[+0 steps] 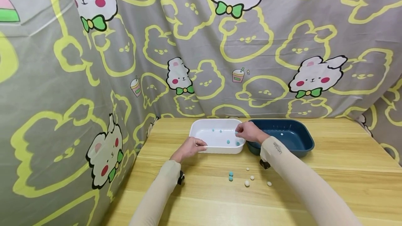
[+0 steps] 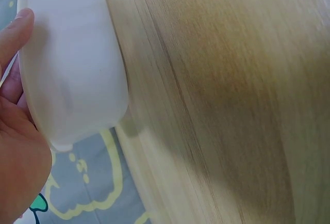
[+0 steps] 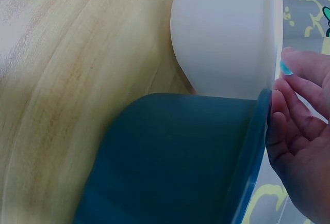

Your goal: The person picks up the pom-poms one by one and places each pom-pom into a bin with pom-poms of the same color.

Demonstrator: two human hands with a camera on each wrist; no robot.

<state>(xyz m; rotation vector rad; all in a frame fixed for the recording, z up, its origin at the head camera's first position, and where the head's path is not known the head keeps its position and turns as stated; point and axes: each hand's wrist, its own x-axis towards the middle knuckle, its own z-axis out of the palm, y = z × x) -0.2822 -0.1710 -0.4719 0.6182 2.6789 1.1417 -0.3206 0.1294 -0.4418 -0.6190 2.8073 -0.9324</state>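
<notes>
My left hand (image 1: 189, 147) grips the front left rim of a white plastic basin (image 1: 221, 150), its thumb on the near wall in the left wrist view. Over that basin's right end, my right hand (image 1: 250, 132) pinches a small light blue ball (image 3: 285, 68) between thumb and finger. Several balls of the same blue lie scattered on the white basin's floor, one blue ball (image 1: 228, 142) among them. Close against its right side stands a dark blue basin (image 1: 298, 149), partly covered by my right hand and sleeve, with a small white ball (image 1: 281, 134) inside.
In front of the basins, two blue balls (image 1: 230, 174) sit together on the wooden table (image 1: 201, 198). Several white balls, such as this larger white ball (image 1: 247, 183), lie to their right. A patterned grey curtain (image 1: 201, 48) hangs behind the table and along its left side.
</notes>
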